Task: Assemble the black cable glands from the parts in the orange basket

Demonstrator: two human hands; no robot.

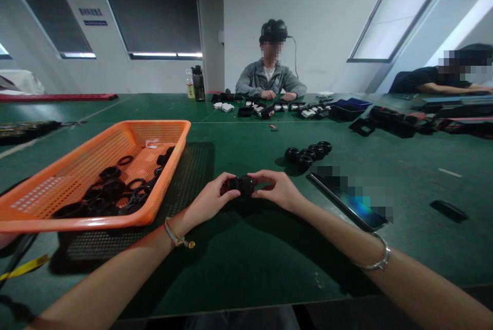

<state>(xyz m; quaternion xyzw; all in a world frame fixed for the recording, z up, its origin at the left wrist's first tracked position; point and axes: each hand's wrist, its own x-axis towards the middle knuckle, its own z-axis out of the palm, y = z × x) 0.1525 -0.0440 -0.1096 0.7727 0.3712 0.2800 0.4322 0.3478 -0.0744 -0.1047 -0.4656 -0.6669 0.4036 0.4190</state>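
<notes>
Between my two hands, just above the green table (231,278), is a small black ribbed cylindrical part (245,185). My left hand (217,194) pinches its left end with thumb and fingers. From the other side my right hand (275,188) grips its right end, fingers closed on it. Whether it is one piece or two joined pieces I cannot tell. Left of my hands stands an orange plastic basket (96,224) with several black rings and cup-like parts (111,188) in it. Several round black parts with holes (308,154) sit together beyond my right hand.
A phone (348,201) lies beside my right forearm, with a small black piece (449,211) farther right. Black parts and trays (348,109) line the far side. Two bottles (197,83) stand at the back. One person (271,75) sits opposite, another (435,80) at far right.
</notes>
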